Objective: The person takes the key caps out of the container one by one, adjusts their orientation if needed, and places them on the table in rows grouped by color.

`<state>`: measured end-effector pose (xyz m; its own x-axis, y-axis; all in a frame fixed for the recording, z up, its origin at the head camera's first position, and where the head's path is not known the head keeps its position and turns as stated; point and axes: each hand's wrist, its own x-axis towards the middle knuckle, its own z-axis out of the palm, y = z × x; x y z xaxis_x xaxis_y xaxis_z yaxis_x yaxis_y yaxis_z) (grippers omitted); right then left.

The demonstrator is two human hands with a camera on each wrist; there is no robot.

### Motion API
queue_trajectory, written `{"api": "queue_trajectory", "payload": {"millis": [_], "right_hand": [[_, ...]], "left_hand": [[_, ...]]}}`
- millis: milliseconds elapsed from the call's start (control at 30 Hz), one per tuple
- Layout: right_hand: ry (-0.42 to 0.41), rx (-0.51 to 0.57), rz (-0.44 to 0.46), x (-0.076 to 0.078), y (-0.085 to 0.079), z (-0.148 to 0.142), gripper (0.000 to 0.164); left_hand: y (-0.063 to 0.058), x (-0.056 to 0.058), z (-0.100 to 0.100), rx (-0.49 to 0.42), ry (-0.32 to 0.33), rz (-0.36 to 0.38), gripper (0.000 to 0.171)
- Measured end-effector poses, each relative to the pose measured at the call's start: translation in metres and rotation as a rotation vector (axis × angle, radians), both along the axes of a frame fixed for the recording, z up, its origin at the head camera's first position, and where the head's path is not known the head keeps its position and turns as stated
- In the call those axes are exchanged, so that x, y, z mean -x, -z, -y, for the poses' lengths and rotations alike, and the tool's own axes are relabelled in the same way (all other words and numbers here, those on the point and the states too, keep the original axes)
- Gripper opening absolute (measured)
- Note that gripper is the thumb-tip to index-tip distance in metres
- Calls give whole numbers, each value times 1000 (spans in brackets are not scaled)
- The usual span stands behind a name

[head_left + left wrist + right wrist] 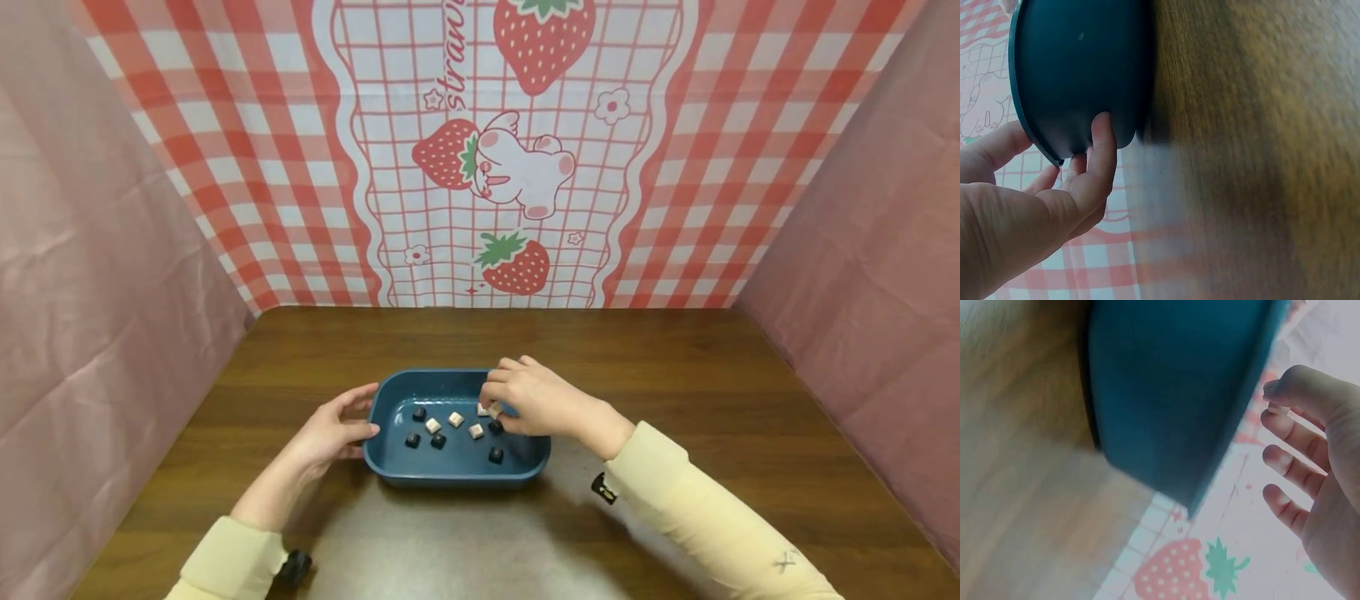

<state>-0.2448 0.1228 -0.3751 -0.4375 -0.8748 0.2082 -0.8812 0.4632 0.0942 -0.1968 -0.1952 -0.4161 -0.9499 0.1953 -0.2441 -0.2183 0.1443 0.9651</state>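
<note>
A dark blue rectangular basin (pixel 457 479) holds several small black and white keycaps. At its left end my left hand (pixel 330 429) grips the rim and outer wall; the left wrist view shows fingers (pixel 1104 134) against the outside. Over the basin's right part, my right hand (pixel 536 400) pinches a white keycap (pixel 495 409) between thumb and index finger. The right wrist view shows that keycap (pixel 1278 408) above rim height, the other fingers spread. Below the hand lie another white keycap (pixel 482 410) and a black keycap (pixel 496 427).
The basin stands on a brown wooden table (pixel 637 350). A strawberry-print checked curtain (pixel 300 167) hangs along the back edge, with pink cloth (pixel 112 275) at both sides. Black wrist devices (pixel 295 568) show near both yellow sleeves (pixel 667 475).
</note>
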Motion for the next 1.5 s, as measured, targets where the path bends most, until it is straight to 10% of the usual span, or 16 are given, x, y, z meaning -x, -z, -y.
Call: {"api": "queue_trajectory", "payload": {"millis": [567, 1500], "right_hand": [[185, 187, -30, 23, -8, -63, 17], [494, 211, 89, 66, 52, -91, 11]], "left_hand": [[3, 1, 0, 14, -15, 14, 63], [1, 1, -1, 20, -27, 37, 62]]}}
